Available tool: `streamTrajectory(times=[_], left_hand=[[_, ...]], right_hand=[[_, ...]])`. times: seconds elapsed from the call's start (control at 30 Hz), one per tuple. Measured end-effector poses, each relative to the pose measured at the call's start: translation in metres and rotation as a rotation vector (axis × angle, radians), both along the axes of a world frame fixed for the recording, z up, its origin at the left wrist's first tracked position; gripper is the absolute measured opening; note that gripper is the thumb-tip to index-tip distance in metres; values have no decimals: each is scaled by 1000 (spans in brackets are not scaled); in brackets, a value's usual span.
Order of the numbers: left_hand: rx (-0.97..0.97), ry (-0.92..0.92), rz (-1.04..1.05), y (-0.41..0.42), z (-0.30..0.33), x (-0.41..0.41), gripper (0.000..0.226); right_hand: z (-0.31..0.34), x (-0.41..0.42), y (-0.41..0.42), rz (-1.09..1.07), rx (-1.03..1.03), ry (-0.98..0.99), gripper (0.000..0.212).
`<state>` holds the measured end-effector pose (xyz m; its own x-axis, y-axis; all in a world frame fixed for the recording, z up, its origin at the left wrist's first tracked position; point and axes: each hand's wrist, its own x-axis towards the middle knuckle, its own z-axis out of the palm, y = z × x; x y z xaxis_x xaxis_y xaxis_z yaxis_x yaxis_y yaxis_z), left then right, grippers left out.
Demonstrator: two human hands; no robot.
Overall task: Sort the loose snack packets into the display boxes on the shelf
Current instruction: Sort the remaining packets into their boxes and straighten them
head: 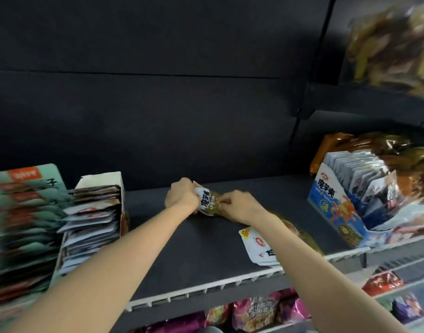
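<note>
Dark shelf (pixel 182 255), display boxes (pixel 95 222) at both ends, bare middle. Loose white packet (pixel 256 246) near front rail – unsorted. My left hand (pixel 182 197) and right hand (pixel 240 206) both pinch green-and-white snack packets (pixel 207 200), gathering bundle on shelf for boxing.

Head camera looks forward and down, close over the dark shelf (pixel 201 248).

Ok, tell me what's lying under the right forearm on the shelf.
A white snack packet with a red logo and a yellow corner tag lies on the dark shelf, beside an olive-brown one. The forearm covers parts of both.
</note>
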<state>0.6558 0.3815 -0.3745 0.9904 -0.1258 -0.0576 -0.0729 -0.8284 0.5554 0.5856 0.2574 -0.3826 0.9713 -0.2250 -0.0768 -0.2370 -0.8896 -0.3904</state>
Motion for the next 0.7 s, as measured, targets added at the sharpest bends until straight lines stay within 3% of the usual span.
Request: streamTrajectory(times=[0.1, 0.23, 0.4, 0.57, 0.7], left_hand=[[110, -150, -55, 38, 27, -22, 21], [-31, -312, -217, 80, 59, -48, 15], [-166, -585, -351, 130, 93, -79, 4], [-208, -806, -427, 182, 116, -91, 11], [-215, -886, -422, 217, 121, -86, 12]], right_hand=[[16, -16, 34, 34, 98, -52, 37], [37, -33, 73, 4, 235, -249, 55], [67, -49, 109, 12, 338, -446, 21], [98, -56, 153, 47, 324, -671, 32], [107, -50, 186, 117, 332, -694, 33]])
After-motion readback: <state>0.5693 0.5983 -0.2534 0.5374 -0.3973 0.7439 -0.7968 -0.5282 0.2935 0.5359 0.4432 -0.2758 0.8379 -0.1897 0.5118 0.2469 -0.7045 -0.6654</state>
